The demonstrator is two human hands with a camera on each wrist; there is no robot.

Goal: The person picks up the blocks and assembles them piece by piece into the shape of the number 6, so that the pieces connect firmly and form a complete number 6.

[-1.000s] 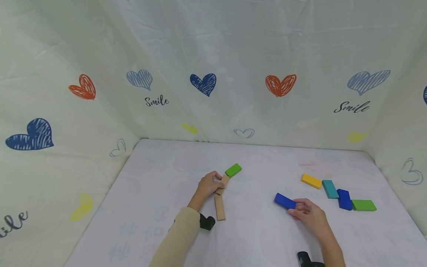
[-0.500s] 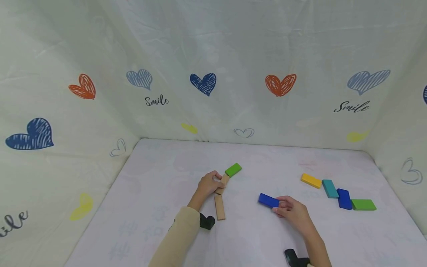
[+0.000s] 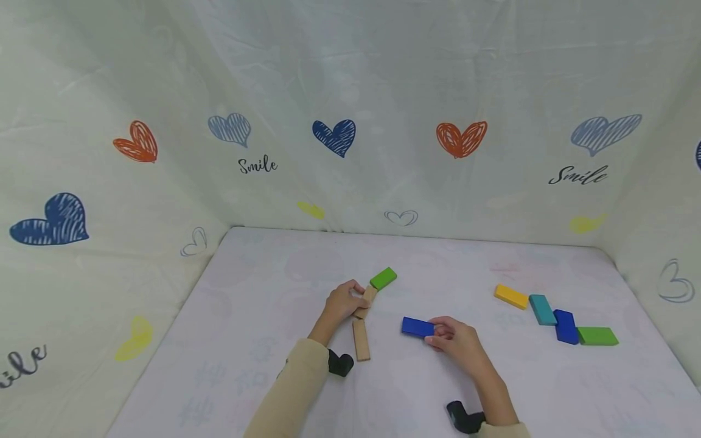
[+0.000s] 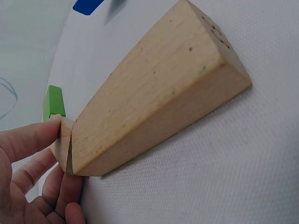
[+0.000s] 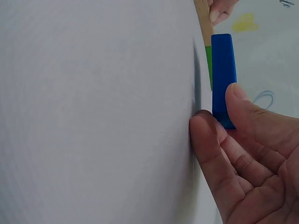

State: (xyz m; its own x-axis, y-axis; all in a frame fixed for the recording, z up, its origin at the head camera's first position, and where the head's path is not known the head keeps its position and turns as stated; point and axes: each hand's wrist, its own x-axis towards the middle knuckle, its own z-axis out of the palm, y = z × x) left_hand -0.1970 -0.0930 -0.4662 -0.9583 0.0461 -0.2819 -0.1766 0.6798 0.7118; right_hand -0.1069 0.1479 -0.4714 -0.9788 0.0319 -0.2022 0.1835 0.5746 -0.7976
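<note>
My left hand (image 3: 342,302) grips a plain wooden block (image 3: 370,295) lying on the table, thumb on one side and fingers on the other. That block's far end meets a green block (image 3: 383,278). Toward me, a second wooden block (image 3: 361,340) lies end to end with it; in the left wrist view this nearer wooden block (image 4: 154,88) fills the middle. Right of this row, my right hand (image 3: 457,342) pinches one end of a blue block (image 3: 417,327). The right wrist view shows the blue block (image 5: 224,74) between thumb and fingers, its shadow beside it on the table.
On the right of the white table (image 3: 306,255), a yellow block (image 3: 511,296), a teal block (image 3: 542,309), another blue block (image 3: 566,326) and a second green block (image 3: 597,336) lie in a crooked row. A curtain with printed hearts (image 3: 334,138) rises behind the table.
My right hand has carried the blue block leftward, from near the colored row toward the wooden blocks. The left hand and its block have stayed in place.
</note>
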